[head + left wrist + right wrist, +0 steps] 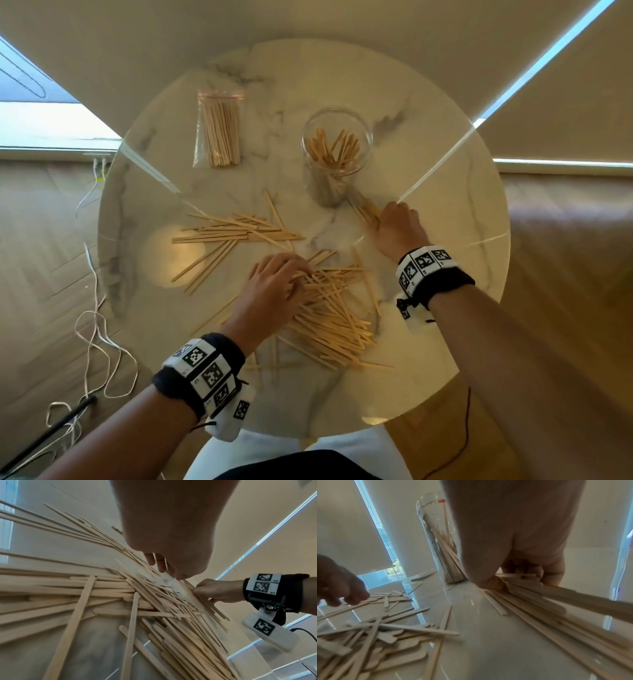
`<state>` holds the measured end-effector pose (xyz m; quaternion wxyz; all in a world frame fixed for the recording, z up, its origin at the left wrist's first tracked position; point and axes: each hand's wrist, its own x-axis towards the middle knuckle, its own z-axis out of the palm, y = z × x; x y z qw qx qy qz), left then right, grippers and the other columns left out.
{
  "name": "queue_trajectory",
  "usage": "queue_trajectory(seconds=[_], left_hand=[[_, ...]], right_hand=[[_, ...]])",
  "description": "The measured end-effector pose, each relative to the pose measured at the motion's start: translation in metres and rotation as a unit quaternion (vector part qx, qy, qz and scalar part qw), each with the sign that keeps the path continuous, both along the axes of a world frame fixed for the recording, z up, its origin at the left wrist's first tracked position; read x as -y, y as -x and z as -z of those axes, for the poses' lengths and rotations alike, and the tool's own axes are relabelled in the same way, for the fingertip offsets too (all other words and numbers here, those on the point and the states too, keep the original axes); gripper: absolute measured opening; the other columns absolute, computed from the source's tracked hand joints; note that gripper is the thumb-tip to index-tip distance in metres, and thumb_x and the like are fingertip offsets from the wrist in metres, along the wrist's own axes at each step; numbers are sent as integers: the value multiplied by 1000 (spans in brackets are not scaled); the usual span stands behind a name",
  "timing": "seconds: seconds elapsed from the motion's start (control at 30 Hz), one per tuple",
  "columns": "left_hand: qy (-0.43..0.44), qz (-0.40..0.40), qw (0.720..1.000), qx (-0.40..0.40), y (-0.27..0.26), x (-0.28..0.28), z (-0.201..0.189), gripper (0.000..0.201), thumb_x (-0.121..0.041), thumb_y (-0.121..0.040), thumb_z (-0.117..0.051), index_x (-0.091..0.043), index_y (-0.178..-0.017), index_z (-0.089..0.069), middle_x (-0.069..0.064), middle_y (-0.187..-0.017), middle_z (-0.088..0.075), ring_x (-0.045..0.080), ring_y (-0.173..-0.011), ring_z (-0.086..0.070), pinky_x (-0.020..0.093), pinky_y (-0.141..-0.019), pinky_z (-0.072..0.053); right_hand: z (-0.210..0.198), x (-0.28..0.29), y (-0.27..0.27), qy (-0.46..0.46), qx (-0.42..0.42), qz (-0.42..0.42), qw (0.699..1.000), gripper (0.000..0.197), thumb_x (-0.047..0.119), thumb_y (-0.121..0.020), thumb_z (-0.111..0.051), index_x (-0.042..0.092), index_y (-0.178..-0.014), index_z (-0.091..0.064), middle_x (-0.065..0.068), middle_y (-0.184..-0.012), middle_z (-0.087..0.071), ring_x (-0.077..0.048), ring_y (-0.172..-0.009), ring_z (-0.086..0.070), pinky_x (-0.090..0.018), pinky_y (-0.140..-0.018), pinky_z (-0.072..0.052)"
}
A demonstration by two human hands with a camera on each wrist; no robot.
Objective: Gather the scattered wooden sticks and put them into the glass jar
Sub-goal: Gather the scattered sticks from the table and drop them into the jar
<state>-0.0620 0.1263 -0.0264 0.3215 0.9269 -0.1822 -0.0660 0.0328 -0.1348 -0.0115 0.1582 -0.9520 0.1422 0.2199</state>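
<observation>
Wooden flat sticks bunched in my right hand's curled fingers point up-left at the clear glass jar just beyond, nearer this hand.

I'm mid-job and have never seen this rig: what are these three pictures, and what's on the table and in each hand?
No machine here: a person works bare-handed, with marker-covered camera bands on both wrists. The big picture comes from a head camera looking down; the other two look along each hand. On the round marble table stand a glass jar partly filled with sticks and a clear bag of sticks, with loose wooden sticks scattered nearer the person. The right hand grips a bundle of sticks beside the jar. The left hand rests on the loose sticks, fingers curled into them.
</observation>
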Motion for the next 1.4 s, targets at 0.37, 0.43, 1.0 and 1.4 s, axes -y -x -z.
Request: queue_trajectory(seconds=[0.37, 0.43, 1.0, 1.4], left_hand=[[20, 10, 1000, 20, -7, -7, -5, 21, -12, -92, -65, -20, -111, -69, -4, -119, -67, 19, -114, -59, 32, -99, -43], [19, 13, 1000, 18, -6, -3, -4, 22, -10, -92, -65, -19, -112, -69, -4, -118, -67, 19, -112, -59, 34, -98, -46], [7, -30, 999, -9, -2, 32, 1, 24, -13, -94, -63, -23, -116, -66, -6, -121, -66, 18, -114, -59, 31, -99, -43], [-56, 49, 997, -15, 27, 23, 18, 42, -43, -99, -53, -23, -134, -62, -2, -141, -57, 25, -132, -53, 49, -114, -44]], right_hand=[[-25, 26, -6, -191, 53, 136, 971, 20, 27, -104, -37, 8, -107, -39, -14, -96, -57, -30, -81, -56, -35, -59, -39], [-27, 23, -2, -155, -8, 99, 983, 38, 41, -100, -47, 9, -121, -43, -10, -108, -55, -29, -91, -58, -35, -68, -43], [-1, -10, 33, -14, 29, -112, 993, 25, 0, -101, -38, 0, -126, -44, -21, -123, -55, -37, -111, -59, -33, -75, -35], [-18, 44, 2, -180, -34, -51, 982, 23, 27, -102, -43, 12, -86, -47, -8, -90, -55, -24, -79, -51, -33, -63, -37]])
